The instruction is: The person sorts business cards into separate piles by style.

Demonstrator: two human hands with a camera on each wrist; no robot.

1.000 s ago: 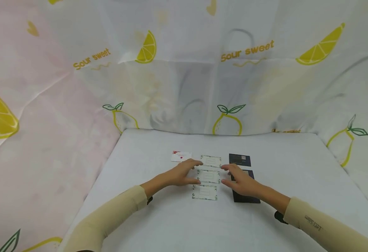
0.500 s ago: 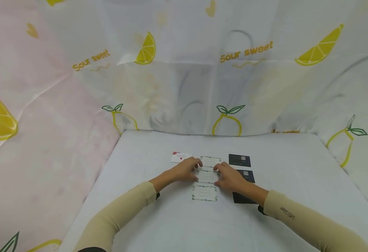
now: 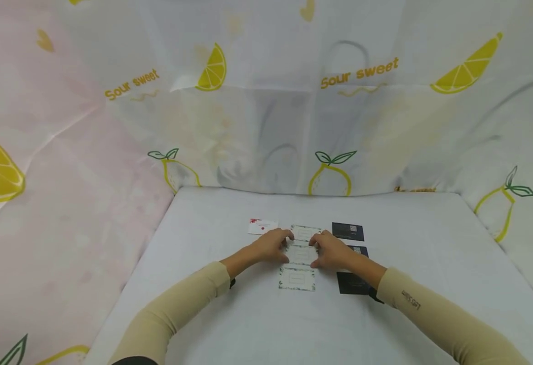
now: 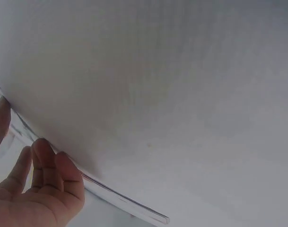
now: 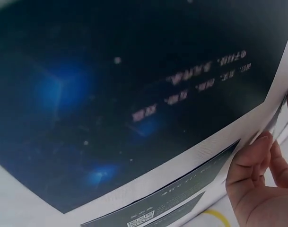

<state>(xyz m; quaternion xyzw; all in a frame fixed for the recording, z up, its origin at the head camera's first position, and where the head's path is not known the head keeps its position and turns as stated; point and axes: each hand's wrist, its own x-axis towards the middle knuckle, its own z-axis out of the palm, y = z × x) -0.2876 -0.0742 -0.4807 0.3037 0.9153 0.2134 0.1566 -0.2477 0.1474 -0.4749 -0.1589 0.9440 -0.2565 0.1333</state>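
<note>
Three white cards with green borders lie in a column at the table's middle: a far card [image 3: 306, 232], a middle card [image 3: 300, 255] and a near card [image 3: 297, 279]. My left hand [image 3: 286, 248] grips the middle card's left edge with curled fingers and thumb. Gripping its right edge the same way is my right hand [image 3: 315, 252]. In the left wrist view the fingers [image 4: 49, 170] lie against a thin card edge. The right wrist view shows fingertips [image 5: 255, 161] at a card's edge, beside a dark blue card [image 5: 110, 94].
A white card with a red mark [image 3: 263, 226] lies left of the column. Three dark cards [image 3: 347, 231] [image 3: 361, 250] [image 3: 352, 283] lie to its right, under my right forearm. The white table [image 3: 212, 314] is walled by lemon-print cloth [image 3: 266, 126] on three sides.
My right hand has moved left off the dark cards onto the middle white card's right edge. My left hand has stayed at that card's left edge.
</note>
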